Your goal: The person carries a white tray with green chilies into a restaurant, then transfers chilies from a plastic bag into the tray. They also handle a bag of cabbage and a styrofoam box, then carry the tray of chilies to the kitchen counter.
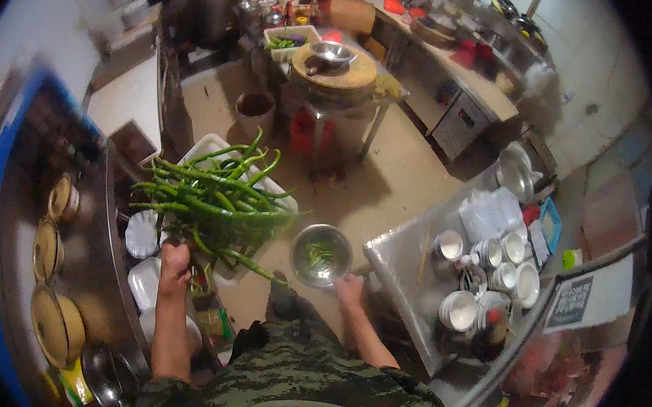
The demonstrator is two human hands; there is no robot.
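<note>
Chillies (215, 195) — big bunch of long green ones, fanned out, stems clamped in my left hand (174, 262), fist shut tight round them. They hang over a white tray (202, 148) w/ more of the same lying inside. Right hand (348, 288) grips the near rim of a small steel bowl (320, 254), fingers closed on it; a few green bits sit at the bottom, rest of it bare metal. Hands are apart, bowl just right of the bunch, tips of a couple of chillies nearly reaching its rim.

Left of me, steel table (99, 262) w/ round yellow lidded pots (50, 249) in a row, plus white scalloped plates (142, 233) stacked near my left forearm. Right of me, another steel table (402, 255) — carries stacks of white bowls (458, 309) and cups, can't tell what's in most of them; steel pan lids behind those.

Further off: round wooden chopping block (334, 70) on a stand, a steel bowl (332, 51) resting on top, contents not clear. Behind it a white tub (291, 38) w/ green veg in it. Brown bucket (255, 110) stands on the floor near the stand, looks dark inside.
</note>
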